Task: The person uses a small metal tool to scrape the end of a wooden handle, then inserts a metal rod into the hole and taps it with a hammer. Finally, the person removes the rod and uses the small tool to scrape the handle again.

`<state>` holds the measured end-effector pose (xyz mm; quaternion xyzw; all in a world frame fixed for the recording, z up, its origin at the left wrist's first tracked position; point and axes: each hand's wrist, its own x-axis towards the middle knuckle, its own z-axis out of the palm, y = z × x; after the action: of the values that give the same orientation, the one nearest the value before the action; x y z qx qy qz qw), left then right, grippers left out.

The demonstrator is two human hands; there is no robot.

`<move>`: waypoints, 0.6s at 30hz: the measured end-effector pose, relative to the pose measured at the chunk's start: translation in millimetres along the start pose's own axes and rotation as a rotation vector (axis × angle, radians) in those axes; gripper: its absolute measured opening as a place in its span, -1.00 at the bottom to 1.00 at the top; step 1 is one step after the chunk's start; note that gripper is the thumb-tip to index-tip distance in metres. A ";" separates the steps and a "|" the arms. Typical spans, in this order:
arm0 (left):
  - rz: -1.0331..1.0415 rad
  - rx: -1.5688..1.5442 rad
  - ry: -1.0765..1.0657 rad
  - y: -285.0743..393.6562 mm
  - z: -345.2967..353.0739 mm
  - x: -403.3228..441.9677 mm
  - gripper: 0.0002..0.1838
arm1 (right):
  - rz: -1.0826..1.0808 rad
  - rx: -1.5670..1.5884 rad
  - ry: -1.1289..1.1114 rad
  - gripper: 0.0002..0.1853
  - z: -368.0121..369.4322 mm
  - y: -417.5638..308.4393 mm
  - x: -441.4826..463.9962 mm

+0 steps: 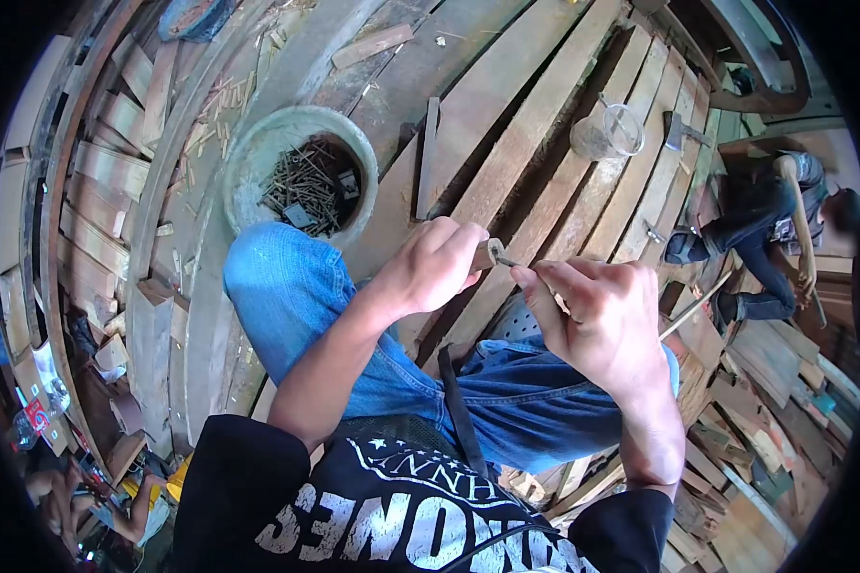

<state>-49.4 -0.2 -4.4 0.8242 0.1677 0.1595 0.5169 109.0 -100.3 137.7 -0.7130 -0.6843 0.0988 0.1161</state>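
Note:
My left hand is closed round a small wooden piece, whose pale end points to the right. From the right, my right hand pinches a thin dark metal piece that reaches the end of the wood. Whether its tip is inside the wood cannot be made out. Both hands are above my lap, over my jeans. Beyond my left knee stands a round bucket holding many long nails or bolts.
Long planks with gaps between them run ahead. On them are a clear plastic cup and an axe-like tool. A co-worker sits at the right. Wood scraps lie lower right. More people are at lower left.

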 end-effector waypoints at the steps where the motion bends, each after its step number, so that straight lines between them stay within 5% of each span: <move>1: 0.080 0.098 0.057 -1.0 1.8 0.1 -0.57 | -0.007 -0.009 -0.010 -0.69 -0.7 0.0 -0.4; 4: -0.037 -0.042 0.005 6.0 1.5 -3.3 -0.75 | -0.014 -0.016 -0.012 -0.70 -1.0 1.9 -0.7; 11: -0.129 -0.086 -0.092 17.9 -0.7 -0.7 -0.77 | -0.015 -0.034 -0.033 -0.68 -3.1 0.6 -2.4; 18: 0.123 0.077 0.065 3.7 7.7 1.0 -0.59 | -0.025 -0.036 -0.044 -0.68 -3.0 3.6 -2.9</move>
<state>-44.8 -7.4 -4.1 0.8467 0.1396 0.2109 0.4682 113.2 -103.4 139.5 -0.7042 -0.6972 0.1006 0.0894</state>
